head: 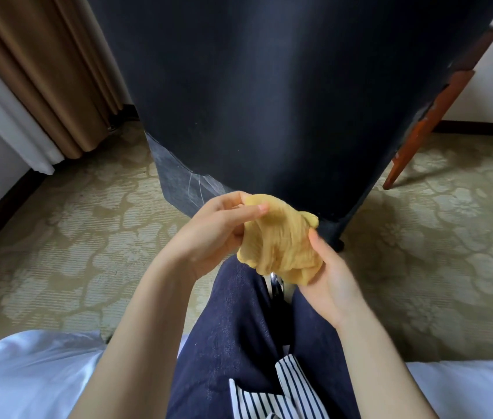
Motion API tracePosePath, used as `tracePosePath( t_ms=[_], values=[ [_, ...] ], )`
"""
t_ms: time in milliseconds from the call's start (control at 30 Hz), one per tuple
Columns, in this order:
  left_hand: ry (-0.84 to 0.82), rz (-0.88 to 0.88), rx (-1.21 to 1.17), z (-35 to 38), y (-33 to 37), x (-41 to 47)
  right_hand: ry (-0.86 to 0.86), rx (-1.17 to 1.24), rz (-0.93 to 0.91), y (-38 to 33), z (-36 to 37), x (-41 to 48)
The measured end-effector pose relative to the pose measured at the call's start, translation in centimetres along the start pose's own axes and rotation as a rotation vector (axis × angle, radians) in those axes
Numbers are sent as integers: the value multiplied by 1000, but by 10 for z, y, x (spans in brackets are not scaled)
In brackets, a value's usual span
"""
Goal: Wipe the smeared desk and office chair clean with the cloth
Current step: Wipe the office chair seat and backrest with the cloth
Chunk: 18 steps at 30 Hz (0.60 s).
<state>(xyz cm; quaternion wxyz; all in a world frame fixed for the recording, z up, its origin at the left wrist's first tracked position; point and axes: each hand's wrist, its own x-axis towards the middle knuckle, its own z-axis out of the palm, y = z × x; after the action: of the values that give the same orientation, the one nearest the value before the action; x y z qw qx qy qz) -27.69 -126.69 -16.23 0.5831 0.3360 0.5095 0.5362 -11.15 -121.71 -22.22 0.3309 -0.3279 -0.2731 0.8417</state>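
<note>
Cloth (281, 237): bunched, yellow, centre frame | left hand (209, 231) pinches its top, right hand (329, 276) cups its lower edge | office chair (269, 101) back fills upper frame, pale streaks lower left, apparently unwiped | desk (429, 116): only legs visible at right edge.

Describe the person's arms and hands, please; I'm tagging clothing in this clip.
Both forearms are bare, no sleeves in view. The left hand and right hand wear no gloves, rings or watch that I can see. Lower down show dark blue trousers and a white shirt hem with dark stripes.
</note>
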Motion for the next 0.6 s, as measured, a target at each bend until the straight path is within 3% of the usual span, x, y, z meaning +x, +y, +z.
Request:
tracePosePath(
  t_ms=[67,167,233,367,500,600],
  values=[
    [39,-11,84,4,3,3,-26,58,59,1,0,-3],
    [275,55,452,6,1,18,4,67,106,3,1,-6],
    [383,103,572,7,-3,28,31,84,115,3,5,-7],
    [429,90,486,4,-12,32,126,241,80,-1,3,-7],
    [418,75,385,-2,-22,29,11,398,14,-7,-1,-9],
    [409,64,356,-5,-28,27,105,336,-28,-12,4,-10]
  ],
)
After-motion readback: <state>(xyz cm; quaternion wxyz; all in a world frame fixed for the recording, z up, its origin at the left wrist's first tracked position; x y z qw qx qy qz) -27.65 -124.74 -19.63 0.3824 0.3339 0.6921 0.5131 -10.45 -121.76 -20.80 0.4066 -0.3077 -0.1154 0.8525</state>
